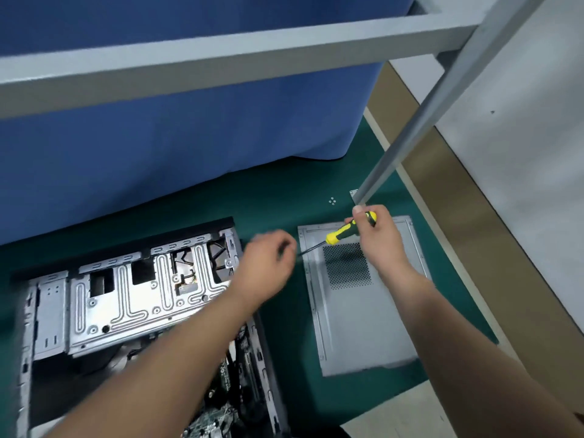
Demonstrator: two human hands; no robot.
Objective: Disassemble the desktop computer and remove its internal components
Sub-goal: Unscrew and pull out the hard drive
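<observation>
An open desktop computer case (126, 295) lies on its side at the lower left, its metal drive cage facing up and the motherboard (227, 390) showing below my left arm. The removed side panel (357, 311) with a perforated vent lies flat to the right. My right hand (376, 235) grips the yellow and black handle of a screwdriver (344, 232), whose shaft points left toward my left hand (268, 263). My left hand's curled fingertips meet the screwdriver tip; whether they pinch anything is blurred.
Several small screws (332, 201) lie on the green mat (284, 197) behind the panel. A grey metal frame post (410, 131) stands on the mat just beyond my right hand. A blue cloth (189, 137) hangs behind the case. The table's right edge runs close to the panel.
</observation>
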